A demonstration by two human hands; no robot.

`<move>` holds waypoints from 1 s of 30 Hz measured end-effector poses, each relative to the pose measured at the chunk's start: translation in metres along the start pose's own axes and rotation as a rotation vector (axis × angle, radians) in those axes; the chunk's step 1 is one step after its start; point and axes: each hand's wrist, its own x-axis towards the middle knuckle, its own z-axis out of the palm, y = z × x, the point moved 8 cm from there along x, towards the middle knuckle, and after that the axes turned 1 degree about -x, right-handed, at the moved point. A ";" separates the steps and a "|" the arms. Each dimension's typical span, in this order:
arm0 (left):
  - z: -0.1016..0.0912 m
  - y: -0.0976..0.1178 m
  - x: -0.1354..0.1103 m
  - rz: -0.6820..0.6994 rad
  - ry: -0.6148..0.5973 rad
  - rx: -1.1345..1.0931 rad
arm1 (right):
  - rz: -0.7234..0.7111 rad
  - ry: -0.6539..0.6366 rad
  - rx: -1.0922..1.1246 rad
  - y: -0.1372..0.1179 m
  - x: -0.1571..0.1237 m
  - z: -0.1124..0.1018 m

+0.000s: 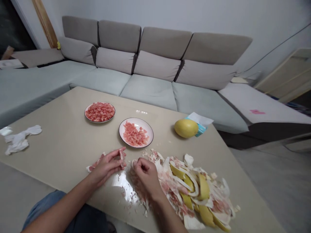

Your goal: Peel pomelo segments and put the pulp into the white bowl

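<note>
A pink fruit piece [121, 156] is held upright by the lightly bent fingers of the left hand [107, 166] over the table [65, 129], just left of the right hand [147, 174], which is curled in, though what it holds cannot be told.

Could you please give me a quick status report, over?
Left hand holding segment. Right hand curled, contents unclear. Pulp on two plates. Peel heaped beside right hand.

This is a home's living room, judging by the long grey fabric corner sofa [152, 89] facing me behind a glossy cream rectangular bench [64, 139].
</note>
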 end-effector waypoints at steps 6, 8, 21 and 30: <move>-0.003 -0.005 0.006 0.100 -0.017 0.286 | -0.235 0.059 -0.088 -0.021 0.000 -0.002; -0.007 -0.006 0.009 0.145 0.031 0.354 | -0.307 0.019 -0.109 -0.027 -0.002 0.001; -0.012 0.004 0.009 0.234 0.158 0.249 | -0.517 0.169 -0.286 -0.036 -0.014 0.001; -0.011 0.002 0.007 0.220 0.148 0.225 | -0.479 0.065 -0.248 -0.033 -0.013 0.008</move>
